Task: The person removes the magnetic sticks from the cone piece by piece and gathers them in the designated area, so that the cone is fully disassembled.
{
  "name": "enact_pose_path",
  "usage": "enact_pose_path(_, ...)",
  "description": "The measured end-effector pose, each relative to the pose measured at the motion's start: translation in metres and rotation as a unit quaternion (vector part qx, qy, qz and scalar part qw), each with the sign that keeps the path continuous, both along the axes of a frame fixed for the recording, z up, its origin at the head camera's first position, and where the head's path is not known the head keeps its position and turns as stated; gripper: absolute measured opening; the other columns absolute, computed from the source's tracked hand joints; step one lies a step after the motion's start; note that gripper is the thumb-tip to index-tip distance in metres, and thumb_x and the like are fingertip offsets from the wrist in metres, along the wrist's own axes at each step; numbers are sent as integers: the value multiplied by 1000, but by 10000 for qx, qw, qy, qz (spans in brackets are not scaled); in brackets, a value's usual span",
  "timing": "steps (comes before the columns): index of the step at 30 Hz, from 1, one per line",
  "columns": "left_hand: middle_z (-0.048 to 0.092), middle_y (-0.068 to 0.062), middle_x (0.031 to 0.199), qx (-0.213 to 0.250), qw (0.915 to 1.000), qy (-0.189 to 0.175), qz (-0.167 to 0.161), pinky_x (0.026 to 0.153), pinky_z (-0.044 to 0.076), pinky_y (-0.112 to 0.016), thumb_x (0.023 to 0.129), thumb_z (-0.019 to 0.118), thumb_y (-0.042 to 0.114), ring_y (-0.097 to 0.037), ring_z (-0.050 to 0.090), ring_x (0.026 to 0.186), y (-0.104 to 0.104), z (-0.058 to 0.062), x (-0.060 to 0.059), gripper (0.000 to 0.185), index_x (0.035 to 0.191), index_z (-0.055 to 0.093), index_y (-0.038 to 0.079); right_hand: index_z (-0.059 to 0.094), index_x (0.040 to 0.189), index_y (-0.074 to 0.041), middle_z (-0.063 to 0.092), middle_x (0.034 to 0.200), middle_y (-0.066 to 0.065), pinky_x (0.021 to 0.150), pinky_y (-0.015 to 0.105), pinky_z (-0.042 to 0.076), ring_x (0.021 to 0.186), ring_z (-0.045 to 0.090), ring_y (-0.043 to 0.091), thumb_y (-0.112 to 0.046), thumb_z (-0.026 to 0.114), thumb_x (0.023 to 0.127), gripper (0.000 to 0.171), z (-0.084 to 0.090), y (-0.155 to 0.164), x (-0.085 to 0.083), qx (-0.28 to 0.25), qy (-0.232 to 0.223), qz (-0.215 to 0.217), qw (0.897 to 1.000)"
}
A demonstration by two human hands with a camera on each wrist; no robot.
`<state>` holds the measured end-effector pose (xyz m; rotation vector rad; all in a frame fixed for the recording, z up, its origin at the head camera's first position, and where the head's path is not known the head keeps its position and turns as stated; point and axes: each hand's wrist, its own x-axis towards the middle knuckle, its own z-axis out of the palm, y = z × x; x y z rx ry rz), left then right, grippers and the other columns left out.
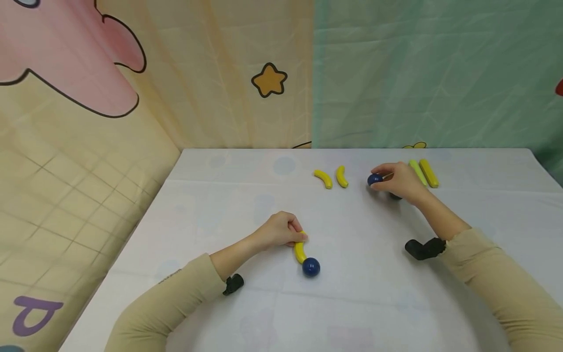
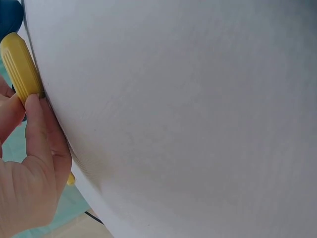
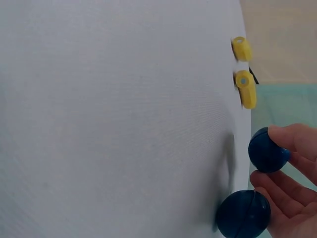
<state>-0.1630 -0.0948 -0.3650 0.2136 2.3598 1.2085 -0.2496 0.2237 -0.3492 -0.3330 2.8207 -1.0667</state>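
Note:
My left hand point(image 1: 281, 230) pinches the far end of a small yellow toy banana point(image 1: 300, 252) low over the white table. A shiny blue ball point(image 1: 311, 267) sits right at the banana's near end. At the back right, my right hand point(image 1: 400, 182) holds a second blue ball point(image 3: 267, 150) between thumb and fingers, raised off the cloth in the right wrist view. Another blue ball point(image 3: 242, 214) rests on the table below that hand, mostly hidden by it in the head view.
Two more toy bananas, one on the left point(image 1: 323, 179) and one on the right point(image 1: 341, 176), lie near the table's back edge. Beyond my right hand are a yellow-green stick point(image 1: 417, 171) and a thicker yellow stick point(image 1: 429, 173). Printed curtains point(image 1: 220, 73) hang behind the table point(image 1: 246, 318).

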Motion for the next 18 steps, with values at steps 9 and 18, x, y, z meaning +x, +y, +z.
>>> enact_pose_path(9,56,-3,65,-48,10000,24,9,55,49,-21,79,75,13,-10,54,55,0,-1,0,18,80,61,3,59,117,4,58,112,28,84,51,45,99,55,38,-14,70,82,41,-6,2,-5,371,317,-54,9988)
enact_pose_path(18,55,-3,65,-38,10000,54,-18,56,49,-20,79,75,13,-10,54,55,1,1,1,17,81,61,2,60,115,5,60,106,27,79,50,44,96,51,37,-13,70,81,39,-12,3,-7,502,497,-69,9975)
